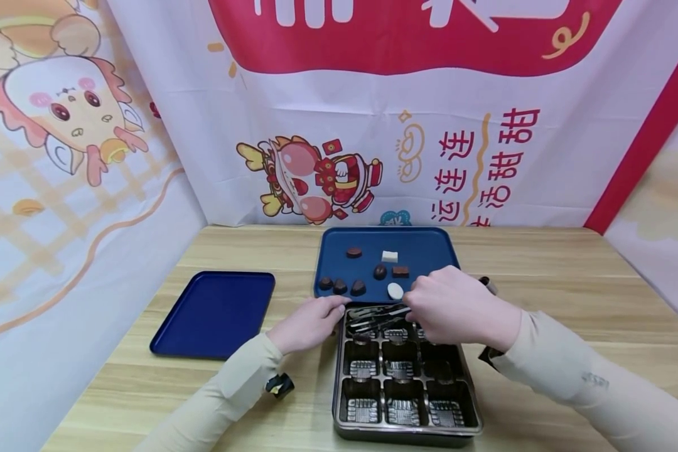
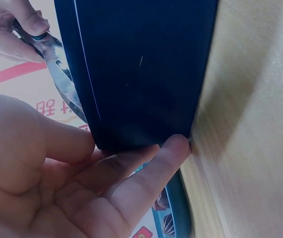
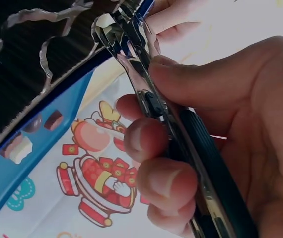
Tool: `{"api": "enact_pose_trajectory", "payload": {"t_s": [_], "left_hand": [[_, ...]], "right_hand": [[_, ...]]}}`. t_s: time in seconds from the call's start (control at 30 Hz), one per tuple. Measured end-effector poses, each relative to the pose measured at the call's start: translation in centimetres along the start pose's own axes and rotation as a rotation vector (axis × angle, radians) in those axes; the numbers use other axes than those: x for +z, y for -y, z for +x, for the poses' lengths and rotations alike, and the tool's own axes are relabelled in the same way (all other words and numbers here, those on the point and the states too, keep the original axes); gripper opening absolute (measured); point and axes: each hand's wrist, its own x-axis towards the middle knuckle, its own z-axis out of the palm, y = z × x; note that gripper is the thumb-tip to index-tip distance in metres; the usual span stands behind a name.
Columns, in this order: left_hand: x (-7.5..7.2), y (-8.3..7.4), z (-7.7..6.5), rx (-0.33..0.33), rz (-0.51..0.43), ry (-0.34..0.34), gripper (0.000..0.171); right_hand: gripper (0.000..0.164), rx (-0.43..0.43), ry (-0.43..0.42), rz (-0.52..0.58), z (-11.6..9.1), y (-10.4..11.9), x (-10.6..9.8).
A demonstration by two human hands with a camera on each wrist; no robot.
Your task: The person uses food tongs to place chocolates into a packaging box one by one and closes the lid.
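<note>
A dark box point(image 1: 407, 433) with a grid of moulded compartments lies in front of the person. At its far left corner, the left hand point(image 1: 311, 323) holds the box, thumb by the rim and fingers against the outer wall point(image 2: 141, 74). The right hand point(image 1: 454, 307) grips metal tongs point(image 1: 375, 320) with dark handles. The tongs reach across the box's far row from the right. In the right wrist view, a small pale piece point(image 3: 105, 21) shows between the tongs' tips point(image 3: 126, 29), partly hidden by the metal.
Behind the box, a blue tray point(image 1: 384, 238) carries several chocolates, among them a white oval one point(image 1: 395, 291), a white block point(image 1: 390, 257) and dark ones point(image 1: 358, 288). A darker blue tray point(image 1: 215, 314) lies to the left. Printed cloth point(image 1: 203, 125) hangs round the wooden table point(image 1: 570, 282).
</note>
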Motion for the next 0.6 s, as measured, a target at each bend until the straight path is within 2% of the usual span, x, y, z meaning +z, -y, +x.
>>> {"api": "enact_pose_trajectory", "payload": {"t_s": [0.23,0.47,0.6], "left_hand": [[0.05,0.06,0.07,-0.004,-0.01,0.009,0.038],[0.2,0.12,0.1,0.0,-0.002,0.004,0.037],[0.28,0.11,0.12,0.01,0.002,0.001,0.037]], "right_hand": [[0.043,0.017,0.047,0.006,0.34,-0.1,-0.3],[0.037,0.05,0.086,0.064,0.24,-0.16,-0.49],[0.031,0.077,0.061,0.08,-0.21,-0.51,-0.87]]}}
